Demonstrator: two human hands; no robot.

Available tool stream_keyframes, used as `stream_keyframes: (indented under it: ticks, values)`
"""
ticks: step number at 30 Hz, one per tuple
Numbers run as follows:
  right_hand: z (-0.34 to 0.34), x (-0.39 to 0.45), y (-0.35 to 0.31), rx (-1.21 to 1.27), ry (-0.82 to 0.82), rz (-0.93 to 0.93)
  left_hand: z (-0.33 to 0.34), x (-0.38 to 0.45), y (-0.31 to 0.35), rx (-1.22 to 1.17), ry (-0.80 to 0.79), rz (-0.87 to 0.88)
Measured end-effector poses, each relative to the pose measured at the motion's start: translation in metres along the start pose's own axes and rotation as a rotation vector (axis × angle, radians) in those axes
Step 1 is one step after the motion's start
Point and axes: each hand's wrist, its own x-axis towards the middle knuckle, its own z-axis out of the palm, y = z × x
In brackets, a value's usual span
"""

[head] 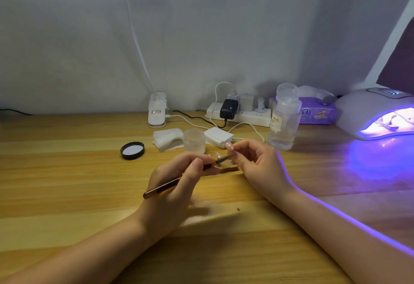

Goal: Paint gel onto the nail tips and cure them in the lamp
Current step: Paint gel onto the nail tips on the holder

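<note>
My left hand (177, 180) grips a slim glossy brown gel brush (170, 184), tip aimed at a small pink nail tip (229, 146) pinched in my right hand (253, 165), both just in front of the frosted round jar (194, 141). Domed white curing lamp (376, 113) glows violet, far right of jar.

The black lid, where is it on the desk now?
In the head view the black lid lies flat on the desk, left of centre. It is left of the white pads and the small clear jar, apart from both hands.
</note>
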Motion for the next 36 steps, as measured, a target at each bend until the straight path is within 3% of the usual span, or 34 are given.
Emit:
stream_keyframes:
  ticks: [3,7,12,23,27,30,33,36]
  values:
    - [0.000,0.000,0.001,0.008,0.046,0.040,-0.003,0.004,-0.001,0.083,0.093,0.068]
    - [-0.001,0.002,0.003,-0.009,0.113,0.086,-0.007,0.008,-0.007,0.168,0.198,-0.013]
    - [-0.001,0.004,0.006,-0.152,0.087,0.083,-0.004,0.005,-0.008,0.171,0.190,-0.121]
    - [-0.004,0.007,0.005,-0.430,0.033,0.223,-0.004,0.005,-0.003,0.161,0.163,-0.188]
    - [0.000,0.005,0.002,-0.527,0.137,0.106,-0.004,0.005,-0.003,0.140,0.169,-0.191]
    - [0.002,0.001,-0.007,-0.546,0.224,-0.155,-0.003,0.004,-0.002,0.123,0.158,-0.192]
    - [0.004,-0.004,-0.012,-0.672,0.170,-0.387,-0.002,0.004,-0.001,0.113,0.133,-0.189]
    - [0.008,-0.007,-0.010,-0.867,0.100,-0.443,-0.002,0.003,0.000,0.112,0.103,-0.185]
